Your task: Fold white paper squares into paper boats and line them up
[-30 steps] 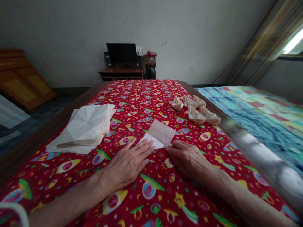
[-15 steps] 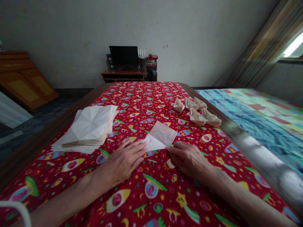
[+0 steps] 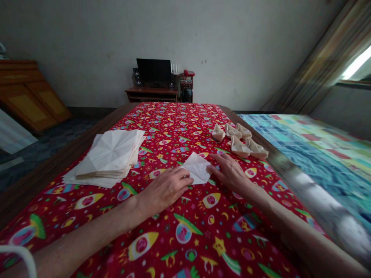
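A small folded sheet of white paper (image 3: 197, 166) lies in front of me, creased across its face. My left hand (image 3: 168, 187) is on its left corner, fingers bent and closed over the edge. On the other side, my right hand (image 3: 230, 172) has its thumb touching the paper's right edge. The right index finger is stretched out beyond the far right side, apart from the thumb. To the left stands a stack of creased paper sheets (image 3: 111, 152). Several folded paper boat-like shapes (image 3: 240, 146) sit together at the right.
A red patterned cloth (image 3: 179, 127) covers the long table, whose dark wooden edge (image 3: 278, 162) shows on the right. Past that edge is a bed with a patchwork cover (image 3: 290, 135). A monitor (image 3: 154, 72) stands on a desk at the far wall. A white curved object (image 3: 21, 251) shows at lower left.
The paper is now folded smaller. My right hand has moved up along its right side and its fingers have spread. My left hand has shifted slightly right over the paper's corner.
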The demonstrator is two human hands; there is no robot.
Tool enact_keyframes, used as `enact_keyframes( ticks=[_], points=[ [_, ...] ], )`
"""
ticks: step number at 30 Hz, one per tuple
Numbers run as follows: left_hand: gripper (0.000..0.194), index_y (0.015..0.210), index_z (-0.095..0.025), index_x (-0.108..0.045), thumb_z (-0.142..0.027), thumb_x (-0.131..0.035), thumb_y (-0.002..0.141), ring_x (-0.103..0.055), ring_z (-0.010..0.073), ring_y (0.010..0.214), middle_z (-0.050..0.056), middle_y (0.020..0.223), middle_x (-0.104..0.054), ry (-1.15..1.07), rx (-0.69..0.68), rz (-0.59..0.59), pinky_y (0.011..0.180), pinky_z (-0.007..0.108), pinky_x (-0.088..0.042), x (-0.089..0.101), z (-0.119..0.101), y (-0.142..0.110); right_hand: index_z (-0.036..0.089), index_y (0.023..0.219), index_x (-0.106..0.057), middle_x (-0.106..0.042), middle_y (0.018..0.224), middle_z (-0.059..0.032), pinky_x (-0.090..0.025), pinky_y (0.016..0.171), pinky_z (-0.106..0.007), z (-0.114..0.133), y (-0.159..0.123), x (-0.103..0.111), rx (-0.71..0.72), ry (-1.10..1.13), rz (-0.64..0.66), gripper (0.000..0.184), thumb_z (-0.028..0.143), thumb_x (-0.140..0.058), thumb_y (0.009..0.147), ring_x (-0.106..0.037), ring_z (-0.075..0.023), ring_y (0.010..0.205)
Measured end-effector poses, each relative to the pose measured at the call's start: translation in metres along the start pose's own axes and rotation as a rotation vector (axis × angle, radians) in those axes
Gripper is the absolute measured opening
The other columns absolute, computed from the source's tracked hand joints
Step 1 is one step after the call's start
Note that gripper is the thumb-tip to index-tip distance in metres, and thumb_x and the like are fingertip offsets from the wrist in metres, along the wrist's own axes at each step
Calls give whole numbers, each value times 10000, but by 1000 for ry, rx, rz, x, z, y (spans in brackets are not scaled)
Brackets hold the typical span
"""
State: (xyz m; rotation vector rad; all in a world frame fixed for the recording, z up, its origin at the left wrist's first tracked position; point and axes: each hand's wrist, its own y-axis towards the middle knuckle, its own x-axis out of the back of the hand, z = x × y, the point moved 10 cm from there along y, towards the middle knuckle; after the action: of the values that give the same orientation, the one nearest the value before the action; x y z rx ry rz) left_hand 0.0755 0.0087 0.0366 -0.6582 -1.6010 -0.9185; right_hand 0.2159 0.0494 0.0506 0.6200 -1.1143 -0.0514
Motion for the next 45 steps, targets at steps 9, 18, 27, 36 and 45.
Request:
enact_keyframes(
  ticks=[9,18,27,36,45],
  points=[
    [219,1076,-182,-596,-117,-474,907,-513,188,1060,37,1078,-605,98,-128,-81,926,342,-402,6,21,6,182,900,-547,-599,568,35,-378,479,-206,-2,-33,-24,-347,476,211,122,268,-512,822,-533,-111,488],
    [326,1107,-165,-594,-35,-442,850,-540,188,1035,57,1100,-610,-8,-90,-83,936,333,-444,1,10,-3,201,998,-646,-665,756,-18,-407,567,-217,66,-62,-14,-35,318,384,190,253,-506,881,-582,-110,617],
    [411,1255,-160,-507,-56,-413,868,-473,178,1227,88,1278,-562,-168,-51,-142,1042,366,-410,0,5,-23,187,1209,-558,-542,1274,-151,-420,864,-473,93,-55,1,467,-238,222,316,193,-444,914,-487,-280,1102],
    [437,1262,-147,-519,-35,-385,861,-450,185,1260,90,1311,-548,-161,-41,-155,1061,384,-399,-4,6,-26,181,884,-669,-675,962,-74,-471,758,-262,62,-35,-13,207,321,290,243,254,-442,931,-606,-148,852],
    [453,1259,-135,-514,-19,-405,835,-438,215,1266,89,1313,-543,-133,-33,-120,1063,402,-400,-4,3,-26,167,636,-584,-479,532,38,-261,460,-210,21,-16,-43,-170,265,370,309,382,-511,847,-387,-79,484]
  ],
)
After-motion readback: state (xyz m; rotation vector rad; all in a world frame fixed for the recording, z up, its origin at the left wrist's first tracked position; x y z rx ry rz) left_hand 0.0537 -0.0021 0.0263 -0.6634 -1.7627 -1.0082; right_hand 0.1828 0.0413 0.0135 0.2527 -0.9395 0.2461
